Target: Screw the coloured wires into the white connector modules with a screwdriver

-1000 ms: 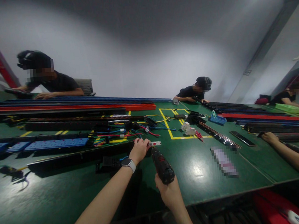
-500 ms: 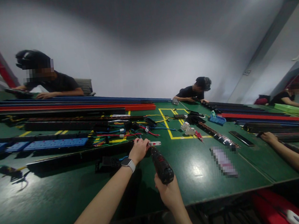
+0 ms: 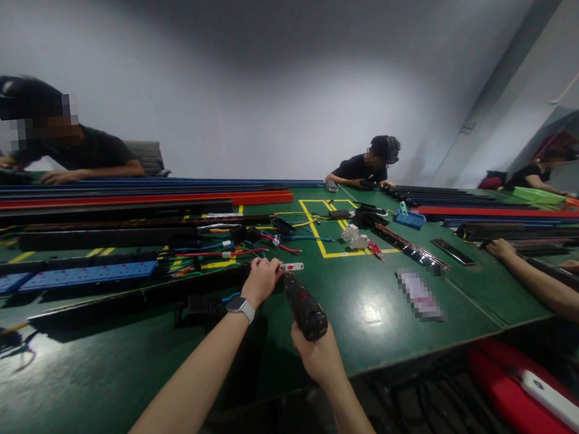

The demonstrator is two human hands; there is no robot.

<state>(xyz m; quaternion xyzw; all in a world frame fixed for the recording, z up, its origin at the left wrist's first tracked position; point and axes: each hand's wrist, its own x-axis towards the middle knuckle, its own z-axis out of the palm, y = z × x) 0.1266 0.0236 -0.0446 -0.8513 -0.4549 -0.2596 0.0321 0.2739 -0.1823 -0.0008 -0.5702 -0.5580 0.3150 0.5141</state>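
My left hand [image 3: 260,281], with a watch on its wrist, is closed at the right end of a long black profile [image 3: 135,300]. Its fingertips pinch beside a small white part with red marks [image 3: 293,267], which sticks out to the right; the exact grip is hidden. In my right hand [image 3: 319,354] is a black cordless drill [image 3: 304,306], fingers wrapped round its handle. The drill's front end points away from me at the white part, close to my left fingertips; whether the tip touches cannot be seen. A black block [image 3: 199,310] lies left of my left wrist.
Wires [image 3: 236,244] and blue socket strips [image 3: 88,275] lie beyond the profile. White breakers [image 3: 354,236], a blue basket [image 3: 410,218] and a blurred pale item [image 3: 419,294] are to the right. A co-worker's arm [image 3: 539,277] reaches in at right; others sit across the table.
The whole view has shifted, so things appear slightly higher and further left. Both hands and the drill keep about the same place against the profile and white part.
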